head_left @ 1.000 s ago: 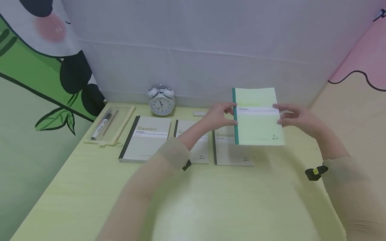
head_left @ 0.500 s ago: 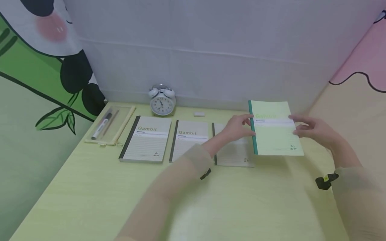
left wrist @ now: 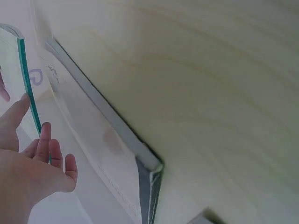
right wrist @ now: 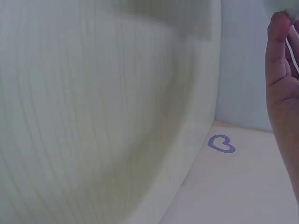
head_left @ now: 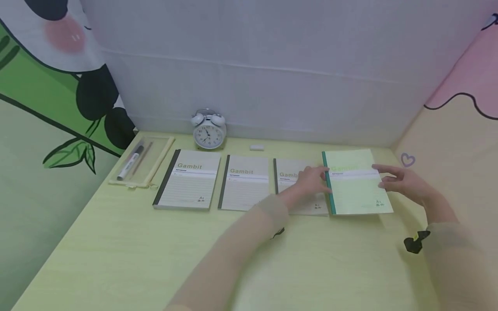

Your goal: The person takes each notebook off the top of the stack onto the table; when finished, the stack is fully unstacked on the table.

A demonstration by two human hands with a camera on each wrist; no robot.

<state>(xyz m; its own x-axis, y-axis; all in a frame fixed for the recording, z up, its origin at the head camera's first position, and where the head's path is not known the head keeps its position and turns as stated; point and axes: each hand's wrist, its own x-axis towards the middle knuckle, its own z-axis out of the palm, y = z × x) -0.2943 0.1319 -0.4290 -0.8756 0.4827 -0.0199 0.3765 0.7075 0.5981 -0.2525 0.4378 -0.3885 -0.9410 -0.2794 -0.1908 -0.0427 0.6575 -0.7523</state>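
A pale notebook with a green spine (head_left: 357,190) is held close over the table at the right end of a row, its cover facing up. My left hand (head_left: 310,180) grips its spine edge between fingers and thumb, and my right hand (head_left: 409,186) pinches the opposite edge. In the left wrist view, the green spine (left wrist: 30,100) rises between thumb and fingers of the left hand (left wrist: 30,163). The right wrist view catches only part of the right hand (right wrist: 282,74) and a corner of the notebook. Beneath my left hand lies a dark-spined notebook (head_left: 285,166), partly covered.
Two more dark-spined notebooks, one at the left (head_left: 190,183) and one in the middle (head_left: 244,183), lie in the same row. Behind them are a white alarm clock (head_left: 209,134) and a small eraser (head_left: 256,147). A clear zip pouch (head_left: 161,155) with pens lies far left.
Both hands have carried the green-spined notebook to the right and then lowered it towards the table, beside the third dark-spined notebook. The other things have stayed put.
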